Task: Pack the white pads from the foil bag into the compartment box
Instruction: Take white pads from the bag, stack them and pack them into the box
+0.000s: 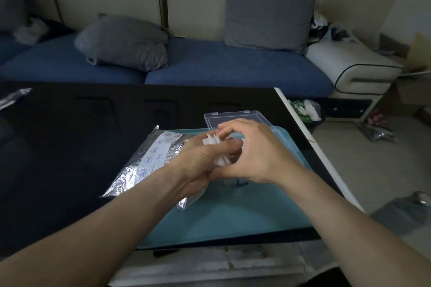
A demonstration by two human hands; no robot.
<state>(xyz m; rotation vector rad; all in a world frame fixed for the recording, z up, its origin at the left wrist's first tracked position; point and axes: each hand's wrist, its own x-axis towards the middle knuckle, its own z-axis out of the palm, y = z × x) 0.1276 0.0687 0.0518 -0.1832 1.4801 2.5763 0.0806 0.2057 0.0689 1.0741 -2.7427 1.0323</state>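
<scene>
My left hand [205,161] grips a fanned stack of white pads [213,141] above the teal tray [233,216]. My right hand [254,151] pinches the top of the same stack with thumb and fingertips. The silver foil bag [140,165] with a white label lies on the tray's left edge, partly under my left forearm. The clear compartment box [235,119] stands behind my hands with its lid open; its compartments are mostly hidden by my right hand.
The tray lies on a black table [70,147] whose right edge is white. A strip of foil [14,98] lies at the table's far left. A blue sofa [210,65] with grey cushions stands behind. Bags and clutter lie on the floor to the right.
</scene>
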